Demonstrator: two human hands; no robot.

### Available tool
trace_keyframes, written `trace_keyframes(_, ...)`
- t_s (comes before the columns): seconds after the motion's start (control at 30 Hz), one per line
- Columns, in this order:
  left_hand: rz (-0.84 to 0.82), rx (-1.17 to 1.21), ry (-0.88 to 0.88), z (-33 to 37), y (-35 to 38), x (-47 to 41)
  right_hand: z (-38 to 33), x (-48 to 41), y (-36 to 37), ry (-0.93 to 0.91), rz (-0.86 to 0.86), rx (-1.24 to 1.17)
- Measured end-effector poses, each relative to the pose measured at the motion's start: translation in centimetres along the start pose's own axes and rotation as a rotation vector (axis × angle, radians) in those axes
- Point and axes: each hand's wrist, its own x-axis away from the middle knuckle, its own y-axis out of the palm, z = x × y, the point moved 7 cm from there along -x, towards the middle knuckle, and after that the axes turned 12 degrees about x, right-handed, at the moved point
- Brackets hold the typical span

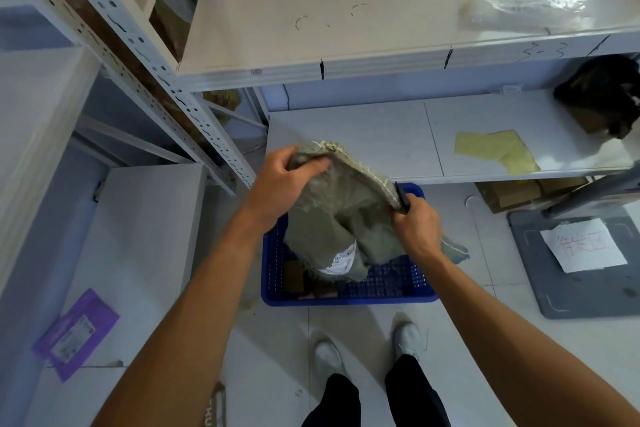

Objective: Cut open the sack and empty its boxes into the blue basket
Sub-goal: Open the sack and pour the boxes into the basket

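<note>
A grey-green woven sack [341, 204] hangs upside down over the blue basket [388, 295] on the floor. My left hand [280, 184] grips the sack's upper left corner. My right hand [417, 225] pinches the sack's right edge together with a black cutter [402, 197]. The sack's frayed open mouth points down into the basket, and a white labelled parcel [341, 258] shows at the opening. Brown boxes [294, 276] lie on the basket floor under the sack.
White metal shelving stands ahead and to the left. A yellow cloth [495, 151] lies on the lower shelf [381, 135], a clear plastic bag [523, 12] on the upper one. A grey mat with a paper note [585, 250] is on the floor right, a purple packet [76, 333] left.
</note>
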Motion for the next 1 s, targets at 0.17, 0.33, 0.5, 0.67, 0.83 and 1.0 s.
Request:
trace_keyframes(0.17,0.114,-0.066,-0.014,-1.2,-3.9,-0.9,-1.0,-0.7,-0.8,-0.037,-0.052,0.068)
trace_keyframes(0.33,0.288,0.071,-0.118,-3.6,-9.0,-0.9,-4.3,-0.9,-2.5,-0.164,-0.046,0.077)
trace_keyframes(0.5,0.346,0.062,-0.103,-3.9,-10.7,-0.4,-7.2,-0.8,-4.8,-0.264,0.049,0.178)
trace_keyframes(0.67,0.370,0.108,-0.084,-3.1,-11.7,-0.4,-7.6,-0.9,-5.2,-0.308,-0.023,0.288)
trace_keyframes(0.83,0.336,0.053,-0.101,-3.1,-11.8,-0.8,-7.0,-0.6,-5.8,-0.298,-0.020,0.298)
trace_keyframes(1.0,0.302,0.107,-0.111,-2.4,-12.1,-0.8,-6.6,-0.8,-6.6,-0.357,-0.011,0.338)
